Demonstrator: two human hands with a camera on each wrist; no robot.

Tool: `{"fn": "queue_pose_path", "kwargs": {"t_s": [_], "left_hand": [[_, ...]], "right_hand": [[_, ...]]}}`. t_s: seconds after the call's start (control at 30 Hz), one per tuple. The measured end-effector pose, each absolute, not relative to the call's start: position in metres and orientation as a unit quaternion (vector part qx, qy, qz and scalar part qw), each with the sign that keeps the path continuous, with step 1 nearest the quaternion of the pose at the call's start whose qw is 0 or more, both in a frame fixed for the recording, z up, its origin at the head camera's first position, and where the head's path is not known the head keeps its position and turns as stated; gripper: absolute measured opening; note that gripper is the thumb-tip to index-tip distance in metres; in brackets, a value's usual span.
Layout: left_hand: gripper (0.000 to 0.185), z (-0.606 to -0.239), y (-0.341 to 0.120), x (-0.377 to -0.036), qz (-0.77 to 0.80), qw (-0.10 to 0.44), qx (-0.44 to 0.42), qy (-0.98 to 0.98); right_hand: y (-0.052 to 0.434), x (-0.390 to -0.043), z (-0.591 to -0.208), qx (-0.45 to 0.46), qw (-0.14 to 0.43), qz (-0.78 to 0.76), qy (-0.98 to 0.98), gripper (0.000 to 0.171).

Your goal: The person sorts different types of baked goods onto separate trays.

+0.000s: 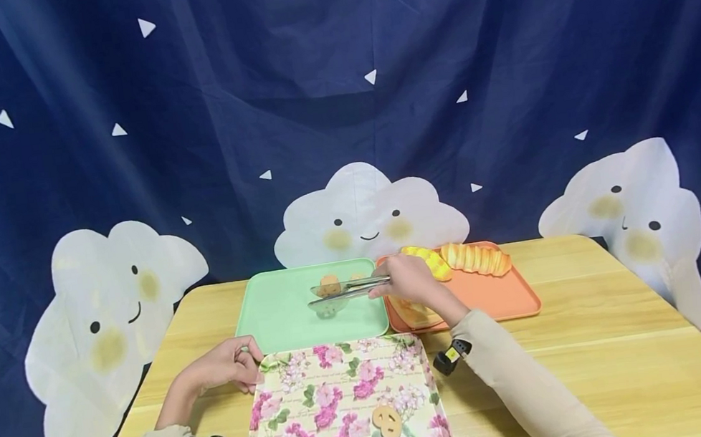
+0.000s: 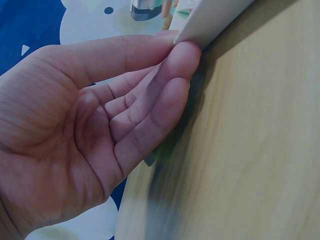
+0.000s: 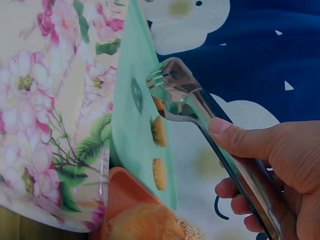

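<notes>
My right hand grips metal tongs, their ends spread over the green tray. One cookie shows at the tongs' ends in the head view. In the right wrist view, two more cookies lie on the green tray, beyond the tongs' ends. My left hand pinches the left edge of the floral tray between thumb and fingers. A pretzel-shaped cookie lies on the floral tray, toward its near right part.
Right of the green tray stands an orange tray with a yellow bread, a ridged loaf and a round bun. All trays rest on a wooden table. Behind it hangs a dark blue curtain with clouds.
</notes>
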State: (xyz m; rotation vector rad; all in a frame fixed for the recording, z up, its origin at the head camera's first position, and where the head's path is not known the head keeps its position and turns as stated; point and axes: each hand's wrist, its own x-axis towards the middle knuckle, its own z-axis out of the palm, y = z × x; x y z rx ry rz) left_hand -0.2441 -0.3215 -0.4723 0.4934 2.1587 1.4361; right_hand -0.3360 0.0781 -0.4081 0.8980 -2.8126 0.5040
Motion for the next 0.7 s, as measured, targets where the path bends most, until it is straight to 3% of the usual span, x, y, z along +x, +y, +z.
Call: {"fn": "queue_pose_path", "kwargs": {"t_s": [0.37,0.7], "left_hand": [[0.029,-0.4724,-0.322,-0.2447,0.526,0.247,0.184,0.793],[0.029,-0.471,-0.3221,-0.2438,0.528,0.249,0.184,0.791]], "right_hand": [[0.0724,-0.3401,-0.4139,0.285,0.074,0.139,-0.946,0.036],[0.0704,-0.338,-0.4155,0.28,0.075,0.131,-0.948,0.024]]}}
